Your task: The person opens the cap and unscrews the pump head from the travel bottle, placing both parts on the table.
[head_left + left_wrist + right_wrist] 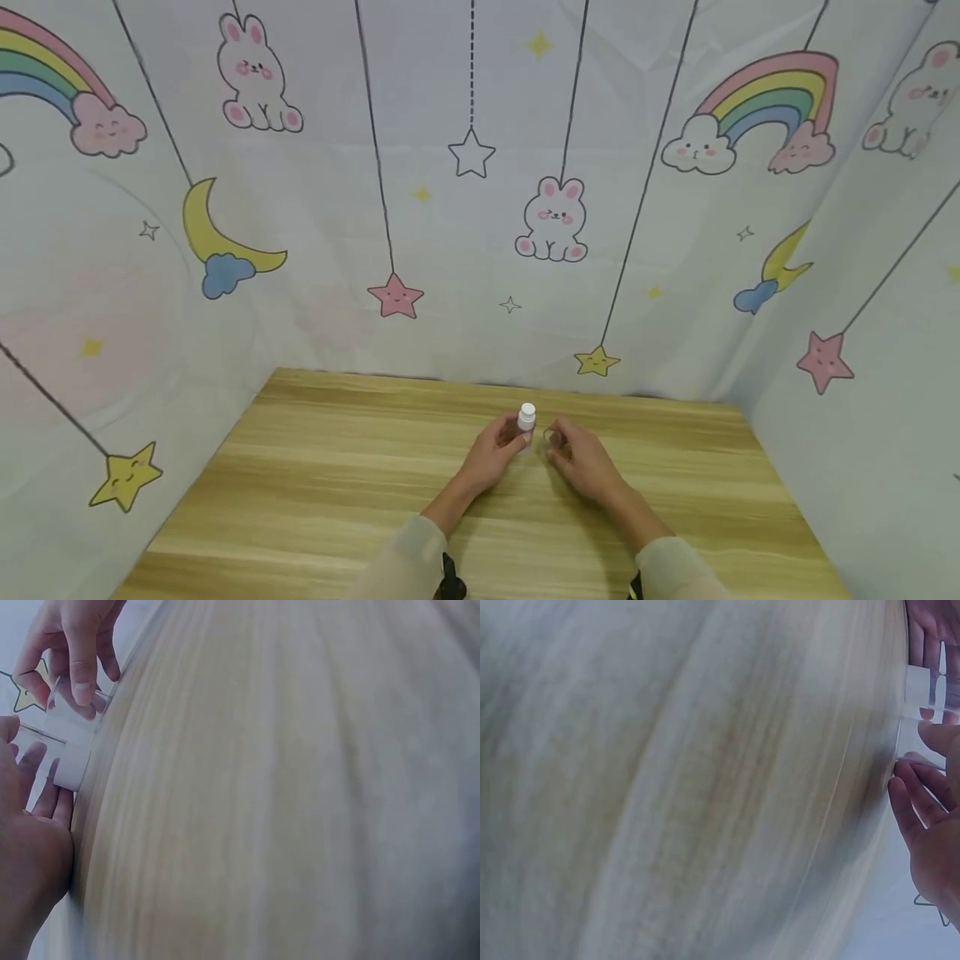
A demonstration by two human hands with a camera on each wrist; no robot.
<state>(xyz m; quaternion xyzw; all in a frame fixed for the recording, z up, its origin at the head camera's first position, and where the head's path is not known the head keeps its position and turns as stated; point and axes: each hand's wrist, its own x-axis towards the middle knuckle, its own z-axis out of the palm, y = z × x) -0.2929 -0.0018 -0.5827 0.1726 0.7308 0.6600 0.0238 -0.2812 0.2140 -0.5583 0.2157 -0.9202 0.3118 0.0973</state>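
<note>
My left hand holds a small bottle with a white cap upright near the far side of the table. In the left wrist view, a white band shows low on the bottle, close to the tabletop, with fingers behind it. Just to the right, my right hand grips a small clear cup between thumb and fingers. The cup's thin round rim shows in the head view, but the fingers hide much of its side. Cup and bottle stand close side by side, a narrow gap between them.
The wood-grain table spreads out around both hands. Behind it hangs a pale cloth backdrop printed with rabbits, stars, moons and rainbows, which also closes off the left and right sides. Dark straps show at both sleeve cuffs.
</note>
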